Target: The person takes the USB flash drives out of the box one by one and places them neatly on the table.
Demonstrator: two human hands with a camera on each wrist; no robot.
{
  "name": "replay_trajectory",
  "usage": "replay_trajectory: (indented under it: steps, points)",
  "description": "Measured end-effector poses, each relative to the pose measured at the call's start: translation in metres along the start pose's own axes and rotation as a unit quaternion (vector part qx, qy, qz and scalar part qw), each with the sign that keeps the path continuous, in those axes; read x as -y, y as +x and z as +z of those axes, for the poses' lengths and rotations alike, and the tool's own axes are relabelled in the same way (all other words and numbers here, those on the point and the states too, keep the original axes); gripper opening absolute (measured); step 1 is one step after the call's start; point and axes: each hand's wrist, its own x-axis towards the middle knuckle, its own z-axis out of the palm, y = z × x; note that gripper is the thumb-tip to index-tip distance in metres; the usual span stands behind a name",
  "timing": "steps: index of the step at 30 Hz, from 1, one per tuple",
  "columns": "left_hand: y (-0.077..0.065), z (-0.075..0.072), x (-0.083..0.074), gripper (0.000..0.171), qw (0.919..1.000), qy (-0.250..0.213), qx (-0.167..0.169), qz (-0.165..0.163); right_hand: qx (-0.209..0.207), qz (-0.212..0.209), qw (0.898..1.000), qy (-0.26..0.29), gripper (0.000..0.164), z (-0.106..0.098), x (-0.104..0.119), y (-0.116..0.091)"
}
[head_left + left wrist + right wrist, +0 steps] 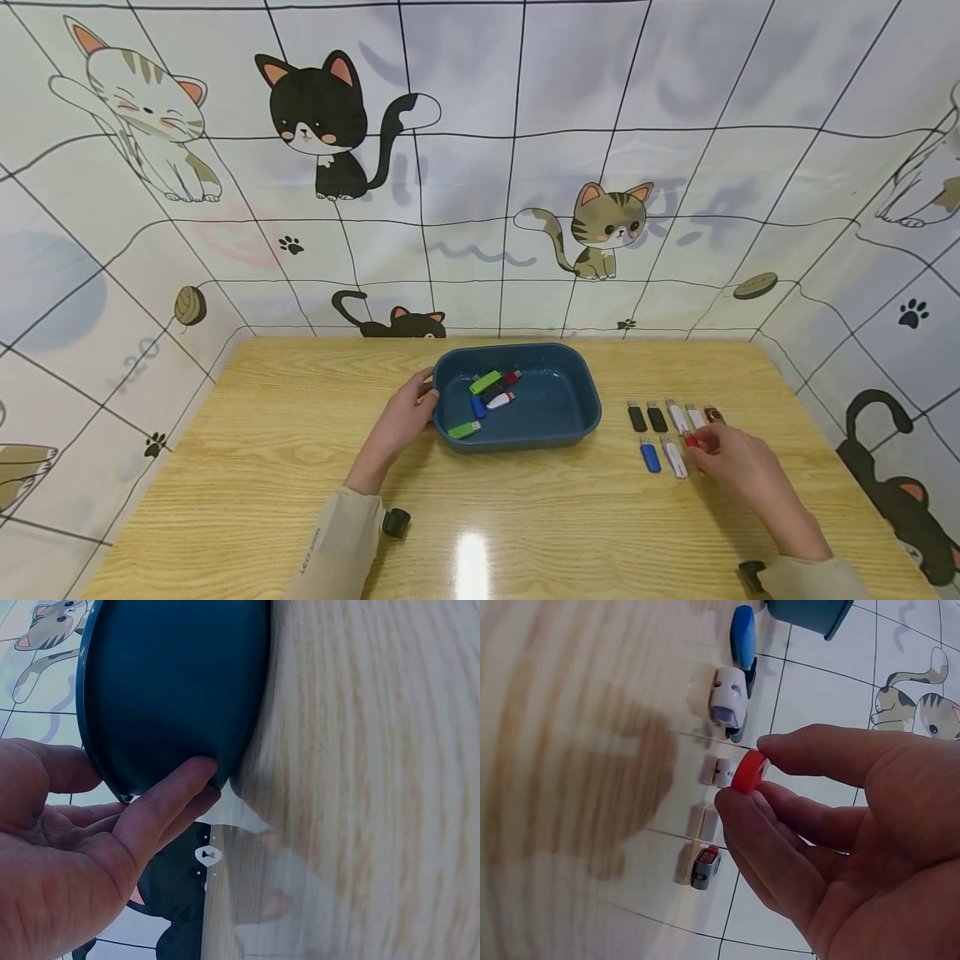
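Observation:
My right hand (738, 462) pinches a red USB stick (750, 771) between thumb and fingers, just above the table at the right end of a row. Beside it lie a white USB stick (674, 458) and a blue USB stick (650, 456). Behind are two black USB sticks (657, 418), white ones and a brown one (713, 414), partly hidden by the hand. My left hand (405, 412) holds the left end of a dark blue plastic tub (551, 442), thumb at the rim and fingers against the outer wall. Inside lie several USB sticks, including a green one (463, 430).
The wood-grain table (540, 517) carries the tub at its back middle, with the laid-out sticks to the right. A cat-patterned cloth (480, 183) stands behind the table and along both sides.

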Motion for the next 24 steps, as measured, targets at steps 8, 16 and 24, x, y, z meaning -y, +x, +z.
replay_trajectory:
  steps: [8, 16, 24]
  points:
    - [-0.0007, 0.0006, -0.0017, 0.051, 1.0000, -0.007, -0.001, 0.000, 0.019, 0.006, 1.000, -0.007, 0.034, 0.0049, -0.0068, 0.0003]
    - [-0.0024, 0.0006, -0.0030, 0.052, 0.9999, -0.011, 0.000, 0.002, 0.045, 0.016, 0.999, -0.010, 0.034, 0.0055, -0.0065, 0.0014]
    - [-0.0007, 0.0005, -0.0001, 0.051, 1.0000, -0.007, -0.001, 0.002, 0.046, 0.014, 0.999, -0.019, 0.033, 0.0066, -0.0057, 0.0015]
